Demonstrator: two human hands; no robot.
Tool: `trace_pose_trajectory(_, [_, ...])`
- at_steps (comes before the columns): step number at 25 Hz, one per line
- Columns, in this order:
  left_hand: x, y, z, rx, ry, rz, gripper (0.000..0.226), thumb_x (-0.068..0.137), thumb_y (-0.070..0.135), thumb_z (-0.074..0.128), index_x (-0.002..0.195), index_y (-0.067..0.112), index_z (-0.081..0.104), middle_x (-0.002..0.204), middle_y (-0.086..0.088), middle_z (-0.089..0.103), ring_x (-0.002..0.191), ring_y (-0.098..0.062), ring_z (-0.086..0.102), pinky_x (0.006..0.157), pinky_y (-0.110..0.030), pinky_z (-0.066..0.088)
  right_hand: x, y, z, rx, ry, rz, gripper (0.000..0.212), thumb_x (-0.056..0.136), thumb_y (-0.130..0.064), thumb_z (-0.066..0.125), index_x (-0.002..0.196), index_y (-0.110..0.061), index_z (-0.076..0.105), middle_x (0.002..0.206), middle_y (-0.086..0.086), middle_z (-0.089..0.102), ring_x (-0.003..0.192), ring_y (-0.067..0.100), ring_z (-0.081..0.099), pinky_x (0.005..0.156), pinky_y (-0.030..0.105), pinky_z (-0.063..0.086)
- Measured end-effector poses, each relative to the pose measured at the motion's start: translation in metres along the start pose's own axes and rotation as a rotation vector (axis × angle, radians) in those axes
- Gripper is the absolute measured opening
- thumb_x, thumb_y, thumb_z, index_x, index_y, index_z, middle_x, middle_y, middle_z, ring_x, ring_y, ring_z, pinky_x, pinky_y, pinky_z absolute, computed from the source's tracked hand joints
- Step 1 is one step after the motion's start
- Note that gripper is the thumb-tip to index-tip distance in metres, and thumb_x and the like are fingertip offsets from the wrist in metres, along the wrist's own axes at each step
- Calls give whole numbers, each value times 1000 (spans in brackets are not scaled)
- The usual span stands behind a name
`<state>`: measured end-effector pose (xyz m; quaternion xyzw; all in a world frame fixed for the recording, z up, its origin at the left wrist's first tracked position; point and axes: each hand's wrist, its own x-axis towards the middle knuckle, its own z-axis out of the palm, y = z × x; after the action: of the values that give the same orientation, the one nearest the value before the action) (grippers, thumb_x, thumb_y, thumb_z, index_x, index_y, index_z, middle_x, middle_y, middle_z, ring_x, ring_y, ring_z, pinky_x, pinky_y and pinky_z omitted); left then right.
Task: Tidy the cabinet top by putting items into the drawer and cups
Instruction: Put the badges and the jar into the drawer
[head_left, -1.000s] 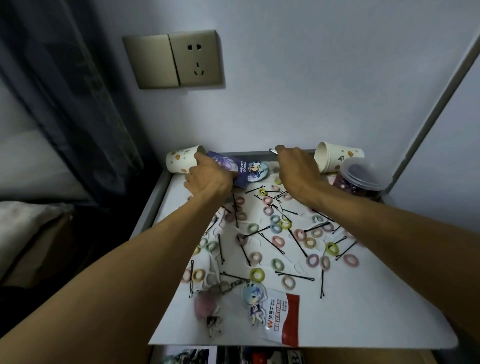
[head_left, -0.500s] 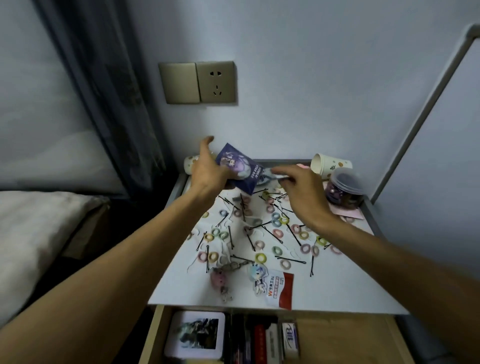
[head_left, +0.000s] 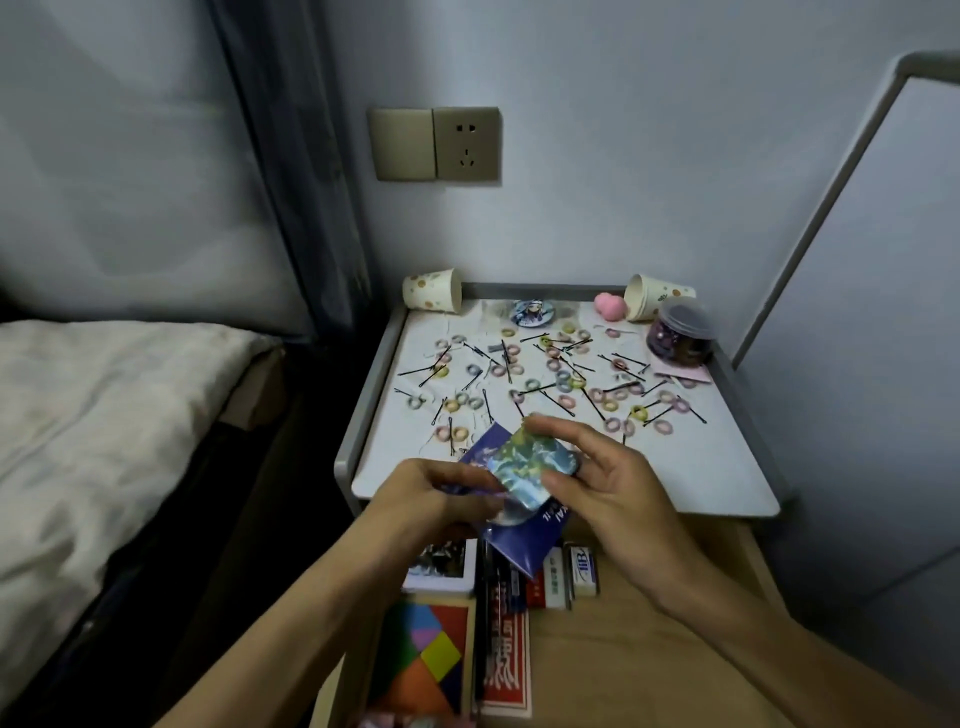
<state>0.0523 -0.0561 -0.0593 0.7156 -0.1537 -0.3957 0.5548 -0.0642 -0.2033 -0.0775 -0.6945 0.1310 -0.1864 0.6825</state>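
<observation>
Landmark: cabinet top (head_left: 701, 467), white, with a raised grey rim; everything below is placed against it.
Left hand (head_left: 441, 499): just off the near edge of the top, over the open drawer. Fingers are curled in and pinch the left side of the blue packet.
Right hand (head_left: 608, 499): also just off the near edge, right of the left hand. Forefinger and thumb clasp the shiny round badge; the other fingers are loosely spread.
Blue packet (head_left: 511, 540): held in the air, tilted, partly over the near edge and partly over the drawer.
Shiny round badge (head_left: 530, 465): lies against the front of the packet, between the two hands.
Drawer (head_left: 623, 649): pulled out below the near edge, wooden floor showing. At its left are a tangram puzzle (head_left: 421, 654), a red box (head_left: 506, 670) and a white eraser (head_left: 582, 569).
Left cup (head_left: 434, 291): on its side at the back left corner of the top.
Right cup (head_left: 657, 301): on its side at the back right corner, with a pink sponge (head_left: 610, 306) just beside it.
Jar (head_left: 680, 338): upright, in front of the right cup.
Second badge (head_left: 530, 313): flat at the middle of the back edge.
Hair ties (head_left: 566, 402) and bobby pins (head_left: 556, 402): scattered across the middle of the top.
</observation>
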Motion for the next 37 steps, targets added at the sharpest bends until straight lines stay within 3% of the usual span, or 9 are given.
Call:
trace_pose_trajectory(5, [9, -16, 0, -18, 10, -42, 37, 67, 33, 83, 86, 2, 76, 87, -10, 76, 77, -19, 69, 73, -30, 54, -1, 18, 11, 44, -14, 60, 56, 90, 6, 59, 131, -32, 52, 130, -10, 59, 116, 15, 63, 91, 31, 55])
trace_pose_trajectory(9, [14, -21, 2, -112, 69, -63, 29, 76, 23, 80, 86, -3, 74, 83, -17, 74, 66, -20, 66, 69, -31, 51, 3, 21, 16, -126, -79, 0, 59, 90, -4, 64, 135, -40, 47, 133, -12, 56, 119, 10, 59, 93, 32, 54])
trace_pose_trajectory(14, [19, -16, -6, -108, 171, 46, 20, 82, 11, 74, 71, -2, 64, 87, -23, 72, 77, -28, 67, 68, -35, 53, 28, 25, -28, -719, 224, -81, 26, 88, -20, 69, 113, -25, 65, 115, -7, 61, 97, 3, 60, 72, 10, 47])
trace_pose_trajectory(17, [19, -15, -9, -45, 197, 81, 22, 83, 9, 74, 66, 2, 63, 82, -18, 74, 77, -26, 67, 72, -37, 54, 34, 43, -42, -1259, 86, 122, 50, 80, -43, 73, 124, -23, 60, 123, -4, 54, 113, 14, 50, 85, 25, 40])
trace_pose_trajectory(19, [19, -14, -10, -15, 193, 78, 23, 82, 10, 75, 63, 5, 63, 77, -11, 74, 77, -23, 68, 73, -38, 54, 35, 47, -39, -1344, 79, 168, 58, 78, -50, 73, 126, -24, 56, 126, -2, 51, 117, 16, 46, 89, 29, 39])
trace_pose_trajectory(23, [22, -16, -13, 41, 195, 71, 22, 81, 12, 77, 64, 6, 64, 80, -12, 74, 79, -23, 67, 68, -35, 52, 43, 43, -38, -1273, 109, 226, 56, 73, -45, 79, 118, -22, 54, 120, -2, 53, 109, 15, 49, 83, 28, 39])
trace_pose_trajectory(30, [23, -15, -13, 144, 140, 29, 23, 80, 20, 78, 64, 8, 65, 80, -9, 75, 84, -26, 70, 74, -40, 56, 46, 31, -52, -701, 301, 273, 45, 81, -22, 78, 120, -16, 56, 102, -5, 65, 85, 11, 64, 66, 20, 49])
trace_pose_trajectory(34, [20, -13, -12, 250, 58, 5, 19, 81, 22, 77, 70, 9, 69, 83, -8, 75, 89, -30, 70, 81, -48, 56, 34, 6, -42, -337, 40, 194, 23, 86, -22, 71, 108, -16, 70, 93, 1, 75, 82, 12, 67, 77, 30, 53])
trace_pose_trajectory(37, [20, -14, -11, 374, -35, 19, 16, 81, 26, 77, 75, 12, 71, 81, -2, 76, 84, -23, 71, 78, -49, 57, 25, 2, -28, -370, -221, 191, 18, 87, -19, 70, 103, -12, 72, 99, 0, 75, 93, 13, 70, 85, 32, 56])
